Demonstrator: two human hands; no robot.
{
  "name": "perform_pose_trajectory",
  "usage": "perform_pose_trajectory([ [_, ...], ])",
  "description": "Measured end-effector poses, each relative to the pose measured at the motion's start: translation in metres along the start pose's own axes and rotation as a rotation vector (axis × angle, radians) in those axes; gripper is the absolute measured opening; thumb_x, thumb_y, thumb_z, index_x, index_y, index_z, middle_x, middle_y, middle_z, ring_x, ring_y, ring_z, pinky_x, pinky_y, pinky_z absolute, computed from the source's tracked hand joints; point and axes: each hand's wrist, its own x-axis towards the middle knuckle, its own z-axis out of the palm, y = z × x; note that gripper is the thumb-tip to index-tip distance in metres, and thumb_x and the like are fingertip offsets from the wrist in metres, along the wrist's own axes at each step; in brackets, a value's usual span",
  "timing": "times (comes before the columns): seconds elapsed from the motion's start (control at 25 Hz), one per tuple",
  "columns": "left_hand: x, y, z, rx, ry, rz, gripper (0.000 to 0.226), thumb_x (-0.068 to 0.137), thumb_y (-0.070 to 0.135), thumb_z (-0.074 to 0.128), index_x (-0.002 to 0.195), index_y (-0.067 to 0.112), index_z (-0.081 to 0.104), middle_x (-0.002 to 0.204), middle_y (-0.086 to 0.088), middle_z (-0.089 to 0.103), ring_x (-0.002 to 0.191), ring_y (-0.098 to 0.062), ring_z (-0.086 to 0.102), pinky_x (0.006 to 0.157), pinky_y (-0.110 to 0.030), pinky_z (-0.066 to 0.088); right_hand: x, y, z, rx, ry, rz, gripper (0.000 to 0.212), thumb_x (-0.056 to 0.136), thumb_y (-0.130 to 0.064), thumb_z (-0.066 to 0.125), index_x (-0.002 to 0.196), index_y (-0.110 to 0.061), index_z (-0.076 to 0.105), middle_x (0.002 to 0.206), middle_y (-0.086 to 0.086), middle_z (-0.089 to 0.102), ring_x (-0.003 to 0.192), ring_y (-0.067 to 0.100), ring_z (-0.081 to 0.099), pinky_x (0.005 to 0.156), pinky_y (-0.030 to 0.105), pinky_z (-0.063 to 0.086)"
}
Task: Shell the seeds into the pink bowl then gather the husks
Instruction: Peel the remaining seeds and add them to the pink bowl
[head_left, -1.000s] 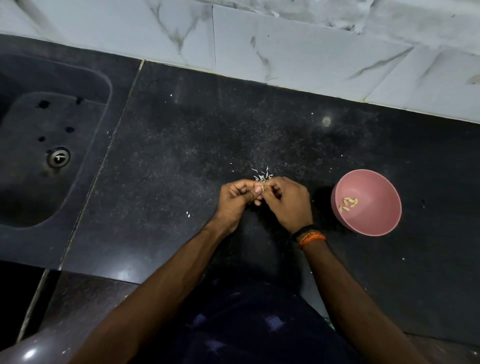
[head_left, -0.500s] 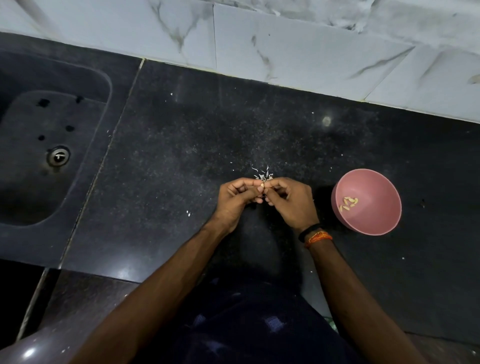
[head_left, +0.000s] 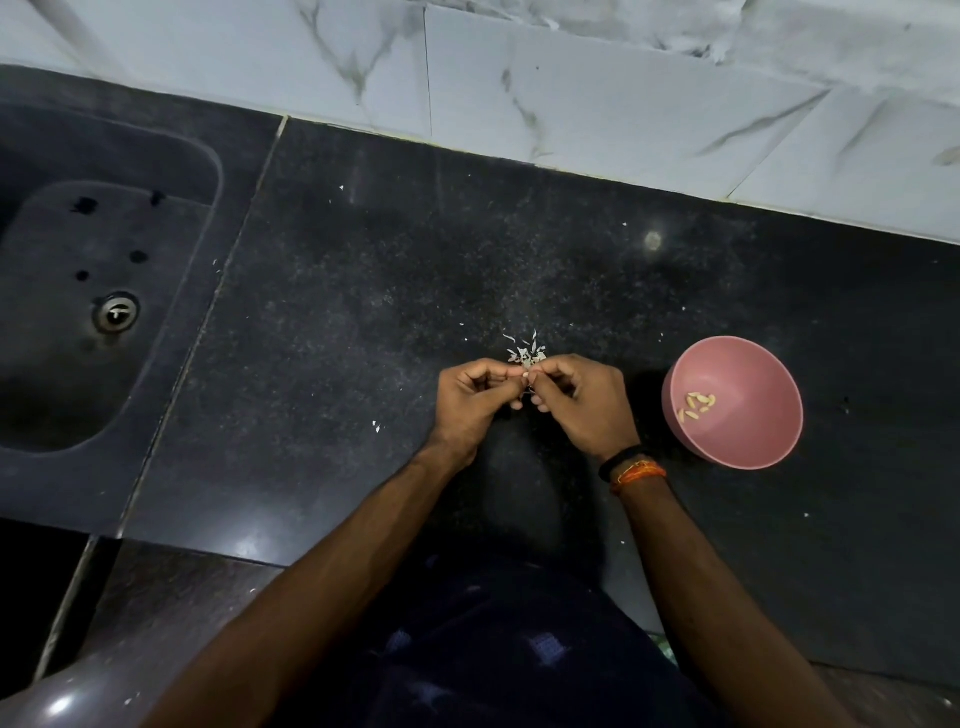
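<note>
A dark speckled counter (head_left: 363, 322) runs under a marbled tile wall. The pink bowl (head_left: 733, 402), holding a few shelled seeds (head_left: 696, 405), serves as landmark. Just left of it the left hand (head_left: 470, 402) and right hand (head_left: 587, 405) meet, fingers curled, pinching one tiny seed (head_left: 525, 375) between them. The husks (head_left: 524, 351) lie just beyond the fingertips. A slip could likely flick the kernel among those husks or off toward the sink (head_left: 104, 312), far left.

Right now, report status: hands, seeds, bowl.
Left hand and right hand pinching one seed together. Few kernels in bowl. Husks loose beyond fingers, ungathered.
</note>
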Motion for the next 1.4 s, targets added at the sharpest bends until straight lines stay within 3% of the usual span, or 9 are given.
perform_pose_trajectory([
  [0.24, 0.0005, -0.0018, 0.0002, 0.003, 0.021, -0.016, 0.018, 0.082, -0.012, 0.072, 0.082, 0.006, 0.076, 0.083, -0.01, 0.076, 0.067, -0.018, 0.067, 0.061, -0.024, 0.056, 0.0019, -0.0019, 0.0007, -0.038, -0.007, -0.016, 0.008, 0.093, -0.021, 0.068, 0.093, -0.023, 0.076, 0.081, -0.005, 0.074, 0.074, 0.011, 0.073, 0.074, 0.047, 0.062],
  [0.52, 0.0004, -0.0022, 0.0002, 0.029, 0.033, -0.026, 0.011, 0.082, -0.012, 0.072, 0.085, -0.001, 0.075, 0.082, -0.01, 0.076, 0.066, -0.017, 0.067, 0.059, -0.024, 0.054, 0.0018, -0.0019, -0.0015, 0.001, -0.043, 0.022, 0.01, 0.097, -0.013, 0.067, 0.1, -0.01, 0.076, 0.086, -0.001, 0.075, 0.07, 0.01, 0.074, 0.071, 0.044, 0.064],
  [0.8, -0.0003, -0.0001, 0.001, 0.048, 0.028, -0.031, 0.01, 0.083, -0.012, 0.071, 0.085, -0.003, 0.074, 0.081, -0.008, 0.076, 0.064, -0.015, 0.067, 0.059, -0.023, 0.054, 0.002, -0.0047, -0.0012, 0.005, -0.044, 0.032, 0.009, 0.096, -0.01, 0.067, 0.096, -0.011, 0.075, 0.08, -0.003, 0.075, 0.068, 0.008, 0.074, 0.071, 0.041, 0.064],
  [1.12, -0.0006, 0.0014, 0.0032, 0.056, 0.017, -0.038, 0.009, 0.084, -0.012, 0.069, 0.084, -0.004, 0.073, 0.075, -0.007, 0.075, 0.06, -0.013, 0.067, 0.059, -0.022, 0.055, 0.0026, -0.0019, 0.0013, -0.118, -0.015, -0.04, 0.015, 0.089, -0.03, 0.062, 0.09, -0.02, 0.074, 0.082, -0.005, 0.072, 0.073, 0.013, 0.072, 0.071, 0.045, 0.061],
  [1.4, 0.0041, 0.0037, 0.0009, 0.014, -0.016, -0.073, 0.009, 0.085, -0.009, 0.07, 0.087, -0.001, 0.074, 0.072, -0.009, 0.073, 0.062, -0.015, 0.066, 0.058, -0.023, 0.054, 0.0038, -0.0034, 0.0009, -0.067, -0.022, 0.002, 0.01, 0.091, -0.025, 0.064, 0.089, -0.018, 0.071, 0.08, -0.004, 0.072, 0.071, 0.013, 0.071, 0.071, 0.043, 0.061],
])
